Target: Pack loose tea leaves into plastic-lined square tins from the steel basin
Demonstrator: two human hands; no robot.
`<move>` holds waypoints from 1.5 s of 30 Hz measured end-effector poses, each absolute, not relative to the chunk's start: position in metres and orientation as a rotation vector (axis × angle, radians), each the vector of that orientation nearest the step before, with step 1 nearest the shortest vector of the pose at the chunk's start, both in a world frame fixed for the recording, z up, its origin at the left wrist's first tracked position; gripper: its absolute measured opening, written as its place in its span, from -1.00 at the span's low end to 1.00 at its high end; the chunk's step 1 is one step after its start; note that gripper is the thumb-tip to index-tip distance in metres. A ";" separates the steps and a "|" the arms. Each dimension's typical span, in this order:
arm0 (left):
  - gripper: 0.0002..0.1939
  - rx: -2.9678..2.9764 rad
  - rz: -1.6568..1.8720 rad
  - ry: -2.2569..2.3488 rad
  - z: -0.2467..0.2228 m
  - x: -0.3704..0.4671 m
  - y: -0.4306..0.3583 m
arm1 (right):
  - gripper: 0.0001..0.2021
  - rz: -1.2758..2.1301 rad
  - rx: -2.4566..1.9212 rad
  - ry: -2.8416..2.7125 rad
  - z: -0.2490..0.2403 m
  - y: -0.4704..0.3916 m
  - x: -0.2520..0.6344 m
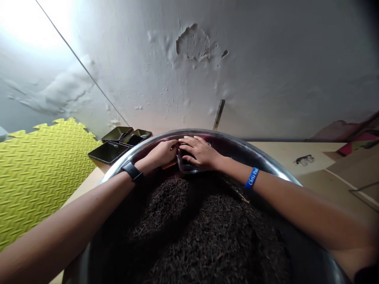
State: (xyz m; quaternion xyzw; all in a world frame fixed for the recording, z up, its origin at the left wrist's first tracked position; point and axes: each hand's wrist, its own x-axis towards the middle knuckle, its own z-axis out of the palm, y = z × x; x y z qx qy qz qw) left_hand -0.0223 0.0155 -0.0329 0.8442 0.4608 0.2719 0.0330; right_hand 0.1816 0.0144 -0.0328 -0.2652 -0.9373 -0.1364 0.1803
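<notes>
A wide metal basin (pixel 266 161) holds a heap of dark, dry, twisted leaves (pixel 219 228) that look like loose black tea. Inside its far rim, a small clear container (pixel 189 170) with dark contents rests against the heap. Across the container lies my right hand (pixel 201 153), its thumb and fingers apart and around its upper part. My left hand (pixel 162 153) is closed beside the container's left side. An orange edge (pixel 169 165) shows just below it; what the fingers grip is hidden.
Black open trays (pixel 109 153) stand left of the basin, near a yellow foam mat (pixel 44 177). To the right, eyeglasses (pixel 304 159) lie on the pale table (pixel 266 148) near a cardboard box (pixel 355 173). A peeling wall (pixel 266 79) rises behind.
</notes>
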 end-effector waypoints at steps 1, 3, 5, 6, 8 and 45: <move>-0.72 2.604 0.847 1.408 -0.033 -0.022 0.016 | -0.54 -0.376 -0.773 -2.671 -0.033 0.015 0.181; -0.70 2.606 0.846 1.403 -0.033 -0.023 0.016 | -0.47 -0.356 -0.823 -2.707 -0.032 0.014 0.180; -0.69 2.596 0.827 1.425 -0.033 -0.022 0.015 | -0.40 -0.352 -0.854 -2.737 -0.031 0.012 0.178; -0.67 2.590 0.820 1.438 -0.033 -0.022 0.014 | -0.37 -0.355 -0.863 -2.751 -0.031 0.010 0.177; -0.65 2.583 0.809 1.458 -0.032 -0.022 0.013 | -0.31 -0.353 -0.874 -2.774 -0.030 0.008 0.175; -0.69 2.506 0.745 1.471 -0.030 -0.024 0.012 | -0.47 0.189 -0.871 -2.802 0.026 0.011 0.217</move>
